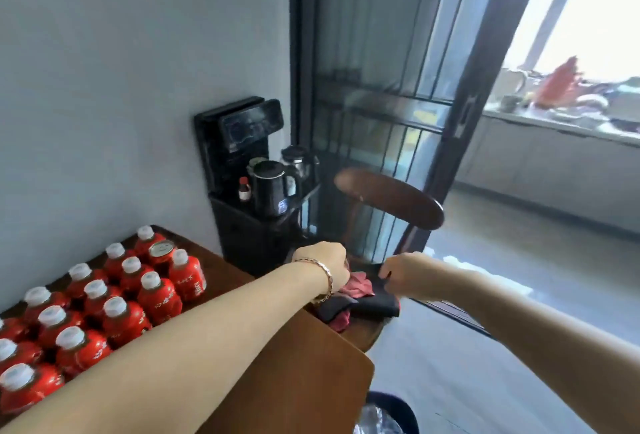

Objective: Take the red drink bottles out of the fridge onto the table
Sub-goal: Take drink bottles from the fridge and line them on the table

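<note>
Bottles (159,298), red plastic, white-capped, rowed on glossy wooden table (311,364), 8 o'clock of hands. Left hand (322,269) curled (grip hidden); right hand (401,274) pinches black cloth (374,307).

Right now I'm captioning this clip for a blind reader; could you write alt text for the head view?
The left hand and right hand, both curled, reach to crumpled dark and red cloth on a wooden chair. At left, rows of white-capped red drink bottles stand on a wooden table, a black water dispenser beyond it.
</note>
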`<state>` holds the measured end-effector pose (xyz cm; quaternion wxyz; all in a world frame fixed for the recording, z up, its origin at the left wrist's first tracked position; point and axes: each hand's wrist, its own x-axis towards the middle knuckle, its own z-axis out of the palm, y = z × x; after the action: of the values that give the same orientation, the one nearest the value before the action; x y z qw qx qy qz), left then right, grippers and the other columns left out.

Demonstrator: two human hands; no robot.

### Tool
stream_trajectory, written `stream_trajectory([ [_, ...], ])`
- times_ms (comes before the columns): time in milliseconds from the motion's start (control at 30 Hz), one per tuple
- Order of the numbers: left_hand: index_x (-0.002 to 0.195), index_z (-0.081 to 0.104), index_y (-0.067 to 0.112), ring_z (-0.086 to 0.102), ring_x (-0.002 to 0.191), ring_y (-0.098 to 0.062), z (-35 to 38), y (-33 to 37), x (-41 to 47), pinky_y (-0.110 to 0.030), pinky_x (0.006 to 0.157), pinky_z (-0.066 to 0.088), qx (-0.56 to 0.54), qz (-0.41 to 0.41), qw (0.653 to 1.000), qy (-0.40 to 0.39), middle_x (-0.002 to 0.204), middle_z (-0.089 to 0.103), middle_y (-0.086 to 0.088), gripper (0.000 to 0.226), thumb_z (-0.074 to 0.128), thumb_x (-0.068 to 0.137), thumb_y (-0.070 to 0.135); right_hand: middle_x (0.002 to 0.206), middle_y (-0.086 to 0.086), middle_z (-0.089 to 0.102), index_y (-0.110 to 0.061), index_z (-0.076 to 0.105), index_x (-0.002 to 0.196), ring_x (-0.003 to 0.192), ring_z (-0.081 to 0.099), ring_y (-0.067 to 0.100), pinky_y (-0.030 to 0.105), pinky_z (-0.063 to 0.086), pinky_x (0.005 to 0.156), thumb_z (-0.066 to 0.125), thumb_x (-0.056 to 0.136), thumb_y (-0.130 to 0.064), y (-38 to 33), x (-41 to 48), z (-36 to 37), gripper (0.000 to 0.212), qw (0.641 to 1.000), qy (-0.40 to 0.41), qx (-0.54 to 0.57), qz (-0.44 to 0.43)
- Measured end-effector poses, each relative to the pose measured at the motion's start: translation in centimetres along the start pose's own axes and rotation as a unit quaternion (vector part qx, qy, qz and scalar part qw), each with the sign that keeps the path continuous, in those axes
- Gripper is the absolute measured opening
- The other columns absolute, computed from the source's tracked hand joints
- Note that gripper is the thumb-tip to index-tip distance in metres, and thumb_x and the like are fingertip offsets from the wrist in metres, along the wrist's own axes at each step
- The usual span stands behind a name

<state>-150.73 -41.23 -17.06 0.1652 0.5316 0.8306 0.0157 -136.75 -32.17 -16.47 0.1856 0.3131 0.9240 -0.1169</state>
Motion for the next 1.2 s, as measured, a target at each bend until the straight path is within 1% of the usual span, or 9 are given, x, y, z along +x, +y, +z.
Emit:
stream_trajectory([
  [100,0.109,0.06,0.013,0.059,0.108,-0.031,-0.7,8.5,0.2,-0.033,0.085,0.045,0.017,0.099,0.995,-0.005,0.119,0.062,-0.008,0.025,0.045,0.091,0.021,0.118,0.005,0.064,-0.012,0.061,0.119,0.109,0.059,0.026,0.027,0.045,0.089,0.05,0.094,-0.023,6.4,-6.6,-0.4,0.03,0.994,0.046,0.048,0.091],
  [267,0.108,0.063,0.013,0.058,0.111,-0.029,0.4,24.9,0.1,-0.031,0.089,0.045,0.03,0.238,0.971,0.011,0.12,0.062,-0.01,0.027,0.046,0.091,0.025,0.113,0.001,0.068,-0.021,0.062,0.117,0.101,0.063,0.022,0.024,0.046,0.087,0.057,0.091,-0.029,19.2,-20.0,0.8,0.028,0.952,0.141,0.118,0.245],
  [367,0.107,0.064,0.012,0.06,0.107,-0.031,1.8,36.1,-1.8,-0.03,0.083,0.046,0.074,0.327,0.941,0.031,0.118,0.064,-0.012,0.027,0.043,0.091,0.022,0.113,-0.001,0.068,-0.023,0.064,0.116,0.101,0.063,0.018,0.025,0.047,0.088,0.058,0.091,-0.03,25.7,-29.3,2.0,0.027,0.924,0.16,0.112,0.328],
  [533,0.112,0.062,0.008,0.06,0.11,-0.032,4.2,55.7,-7.3,-0.034,0.085,0.048,0.114,0.455,0.881,0.059,0.12,0.063,-0.014,0.031,0.041,0.092,0.019,0.113,0.002,0.067,-0.016,0.066,0.111,0.097,0.062,0.016,0.023,0.048,0.081,0.057,0.091,-0.027,36.2,-45.0,4.4,0.024,0.878,0.173,0.123,0.429],
  [667,0.115,0.061,0.01,0.06,0.109,-0.03,5.6,69.3,-11.8,-0.034,0.081,0.048,0.101,0.531,0.839,0.055,0.118,0.063,-0.009,0.031,0.043,0.092,0.02,0.118,0.001,0.062,-0.016,0.061,0.119,0.105,0.058,0.018,0.027,0.044,0.083,0.052,0.094,-0.027,42.3,-56.1,5.8,0.029,0.834,0.163,0.134,0.51],
  [767,0.105,0.062,0.013,0.061,0.099,-0.028,6.6,78.0,-14.7,-0.031,0.075,0.046,0.083,0.582,0.807,0.05,0.109,0.065,-0.006,0.025,0.044,0.091,0.024,0.122,0.0,0.059,-0.019,0.059,0.12,0.101,0.057,0.018,0.028,0.046,0.083,0.05,0.094,-0.028,46.6,-63.1,7.0,0.029,0.794,0.174,0.151,0.563],
  [933,0.099,0.063,0.014,0.06,0.097,-0.028,9.6,92.0,-18.8,-0.032,0.071,0.044,0.079,0.66,0.746,0.044,0.106,0.064,-0.006,0.024,0.042,0.092,0.024,0.124,0.003,0.056,-0.017,0.059,0.12,0.112,0.055,0.022,0.028,0.042,0.085,0.049,0.095,-0.024,53.2,-72.8,9.7,0.028,0.731,0.186,0.162,0.636],
  [1100,0.106,0.061,0.013,0.06,0.099,-0.027,12.2,104.3,-20.3,-0.034,0.078,0.048,0.108,0.701,0.704,0.042,0.109,0.063,-0.005,0.025,0.042,0.093,0.024,0.123,0.001,0.057,-0.019,0.061,0.117,0.109,0.057,0.022,0.032,0.045,0.085,0.049,0.093,-0.024,60.2,-79.2,12.1,0.027,0.677,0.176,0.161,0.696],
  [1200,0.109,0.061,0.013,0.06,0.104,-0.028,13.5,113.1,-21.1,-0.038,0.084,0.051,0.105,0.733,0.671,0.051,0.113,0.062,-0.005,0.027,0.042,0.093,0.024,0.121,-0.001,0.058,-0.022,0.06,0.117,0.108,0.057,0.02,0.029,0.044,0.08,0.049,0.092,-0.026,65.0,-83.4,12.9,0.027,0.632,0.181,0.159,0.737],
])
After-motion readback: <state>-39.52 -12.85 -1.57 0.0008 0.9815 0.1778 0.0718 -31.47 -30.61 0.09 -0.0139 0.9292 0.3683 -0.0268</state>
